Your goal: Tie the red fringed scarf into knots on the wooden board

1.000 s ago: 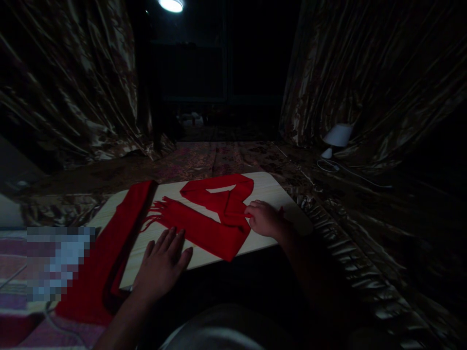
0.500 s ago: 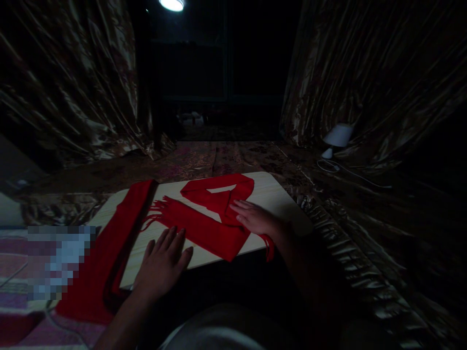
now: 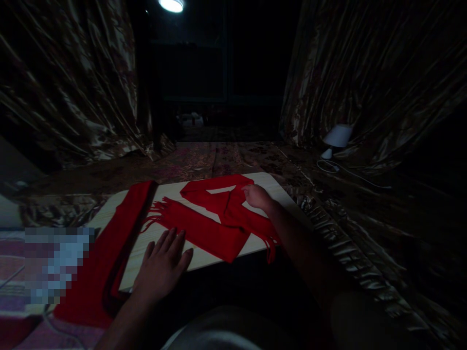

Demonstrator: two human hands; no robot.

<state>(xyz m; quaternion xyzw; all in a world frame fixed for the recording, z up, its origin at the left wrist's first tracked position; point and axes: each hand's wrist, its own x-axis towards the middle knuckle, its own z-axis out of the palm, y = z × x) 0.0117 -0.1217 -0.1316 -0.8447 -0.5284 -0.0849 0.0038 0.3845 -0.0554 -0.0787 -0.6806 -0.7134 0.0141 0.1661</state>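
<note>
A red scarf [image 3: 206, 228] with fringed ends lies on a small pale wooden table [image 3: 272, 182], its length bent into a loop with one part crossing another. My right hand [image 3: 257, 197] is at the loop's far right corner, fingers curled and closed on the scarf's edge; the fingertips are partly hidden. One fringed end hangs over the near edge beneath my right forearm. My left hand [image 3: 160, 262] rests open and flat by the table's near edge, fingertips close to the scarf. A second red cloth [image 3: 109, 248] drapes over the table's left side.
Patterned curtains [image 3: 69, 87] hang on both sides of a dark window. A small white lamp [image 3: 337, 136] with a cord stands on the brown cover at right. Striped bedding [image 3: 12, 265] and a cable [image 3: 62, 330] lie at left. A bright light [image 3: 171, 5] shows above.
My right hand has moved from lying flat on the scarf's crossing to its far right corner, and its fingers have closed. My left hand has stayed in place.
</note>
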